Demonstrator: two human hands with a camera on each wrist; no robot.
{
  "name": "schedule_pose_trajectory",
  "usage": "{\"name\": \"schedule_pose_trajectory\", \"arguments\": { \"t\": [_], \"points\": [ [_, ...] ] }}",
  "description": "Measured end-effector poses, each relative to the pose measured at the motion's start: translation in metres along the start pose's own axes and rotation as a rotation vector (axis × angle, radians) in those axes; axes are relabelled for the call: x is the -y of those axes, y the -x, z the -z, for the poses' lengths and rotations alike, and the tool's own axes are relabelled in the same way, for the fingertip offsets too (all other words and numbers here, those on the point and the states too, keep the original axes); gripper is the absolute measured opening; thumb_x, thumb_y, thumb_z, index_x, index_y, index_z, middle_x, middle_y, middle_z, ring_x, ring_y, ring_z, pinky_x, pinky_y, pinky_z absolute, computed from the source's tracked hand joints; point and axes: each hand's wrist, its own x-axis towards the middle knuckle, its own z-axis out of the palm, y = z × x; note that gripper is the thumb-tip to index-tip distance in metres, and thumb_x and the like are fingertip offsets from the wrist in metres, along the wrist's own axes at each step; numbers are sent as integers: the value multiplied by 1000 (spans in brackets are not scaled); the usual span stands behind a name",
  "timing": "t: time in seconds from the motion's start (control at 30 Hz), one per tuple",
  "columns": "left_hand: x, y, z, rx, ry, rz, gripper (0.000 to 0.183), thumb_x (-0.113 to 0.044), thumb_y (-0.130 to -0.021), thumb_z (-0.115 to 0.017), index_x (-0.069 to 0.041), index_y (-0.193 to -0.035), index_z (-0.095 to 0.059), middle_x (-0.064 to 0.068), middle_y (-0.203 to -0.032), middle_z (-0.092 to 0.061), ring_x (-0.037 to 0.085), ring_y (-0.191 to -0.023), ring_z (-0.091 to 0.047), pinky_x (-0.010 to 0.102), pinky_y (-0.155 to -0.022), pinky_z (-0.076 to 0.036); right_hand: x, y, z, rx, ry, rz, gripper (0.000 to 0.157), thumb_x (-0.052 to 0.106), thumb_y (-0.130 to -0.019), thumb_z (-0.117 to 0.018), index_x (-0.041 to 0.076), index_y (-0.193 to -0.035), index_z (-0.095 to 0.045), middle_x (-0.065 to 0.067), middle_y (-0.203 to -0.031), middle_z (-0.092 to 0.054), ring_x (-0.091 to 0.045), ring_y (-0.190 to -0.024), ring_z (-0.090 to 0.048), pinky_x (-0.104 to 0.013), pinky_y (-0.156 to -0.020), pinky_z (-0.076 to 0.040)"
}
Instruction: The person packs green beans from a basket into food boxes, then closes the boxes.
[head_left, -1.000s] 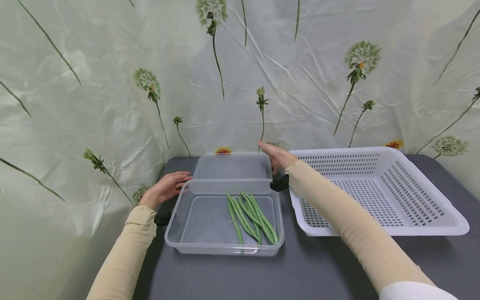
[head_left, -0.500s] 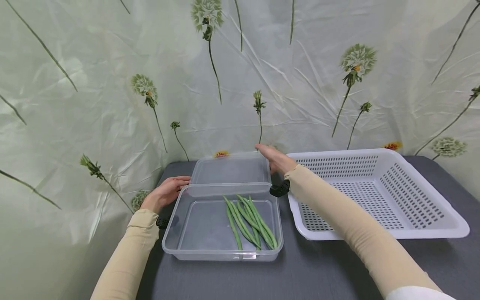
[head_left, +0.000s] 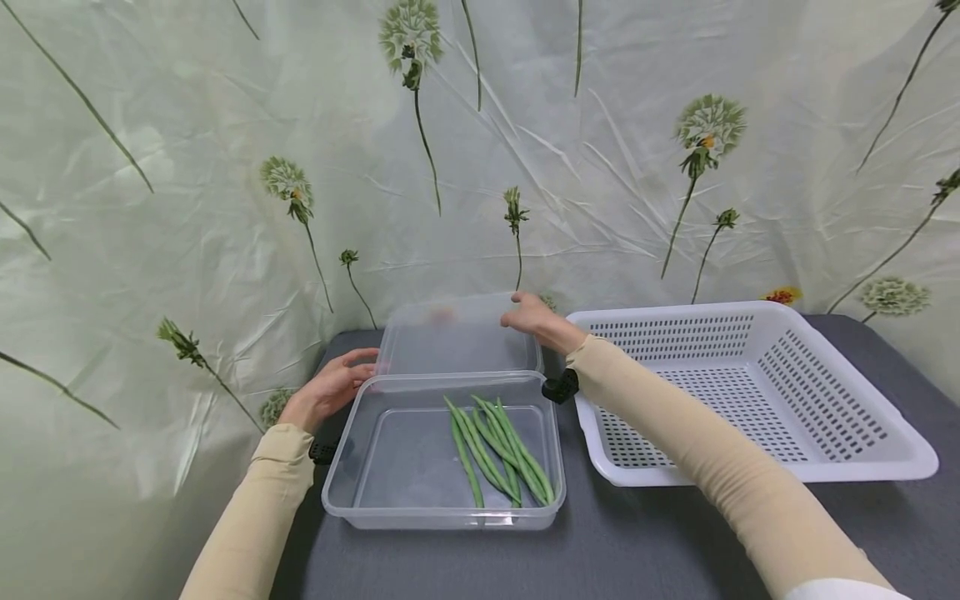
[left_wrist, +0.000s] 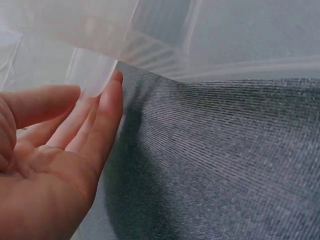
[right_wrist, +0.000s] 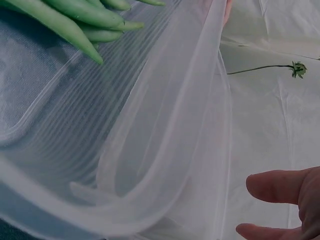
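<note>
A clear plastic container (head_left: 375, 518) sits on the table with several green beans (head_left: 495, 450) lying in its right half. Behind it, a translucent lid (head_left: 450, 337) leans with its far edge raised. My left hand (head_left: 333, 390) pinches the lid's left edge; in the left wrist view, the lid's corner (left_wrist: 97, 82) lies between thumb and fingers. My right hand (head_left: 542, 321) is at the lid's right edge. In the right wrist view, its thumb and a finger (right_wrist: 275, 186) are spread, a small gap from the lid (right_wrist: 225, 150).
A white perforated basket (head_left: 855, 477) stands to the right, close to the container, under my right forearm. The grey table (head_left: 420, 567) extends in front. A flower-printed sheet (head_left: 600, 167) hangs right behind the lid and along the left side.
The lid's far edge has risen, so it tilts up more. My left hand has closed on its left edge. The right hand's fingers have shifted slightly at the right edge. The view tipped up slightly.
</note>
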Motion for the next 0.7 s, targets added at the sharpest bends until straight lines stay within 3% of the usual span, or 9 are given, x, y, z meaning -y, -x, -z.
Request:
{"name": "schedule_pose_trajectory", "arguments": {
  "t": [0.27, 0.43, 0.57, 0.7],
  "points": [
    [-10, 3, 3, 18, -20, -34, 60, 9, -98, -45, 6, -152, -19, 3, -112, -65, 12, -96, -66, 26, -80, -53, 9, 11, 3, -10, 248, 120, 64, 4, -88, -53, -4, -149, -36, -20, -153, -34, -32, -117, -43, -39, -87, -39],
    [-15, 5, 8, 29, 19, -64, 58, 12, -98, -45, 4, -151, -22, 5, -116, -64, 16, -92, -67, 29, -80, -55, 16, 13, 5, -53, 411, 169, 61, 5, -86, -55, -3, -145, -43, -19, -150, -40, -33, -136, -36, -48, -109, -28],
    [-22, 7, 8, 35, 74, -98, 55, 14, -98, -43, 4, -149, -24, 6, -116, -65, 20, -90, -69, 31, -78, -56, 22, 17, 7, -106, 499, 210, 60, 5, -87, -57, -2, -145, -44, -22, -150, -36, -35, -140, -31, -53, -113, -20],
    [-32, 11, 4, 46, 121, -121, 52, 14, -99, -42, 4, -147, -25, 7, -114, -65, 20, -89, -68, 30, -77, -56, 26, 22, 8, -162, 506, 253, 60, 2, -84, -59, -3, -143, -46, -23, -151, -33, -38, -140, -29, -52, -114, -17]
  ]
}}
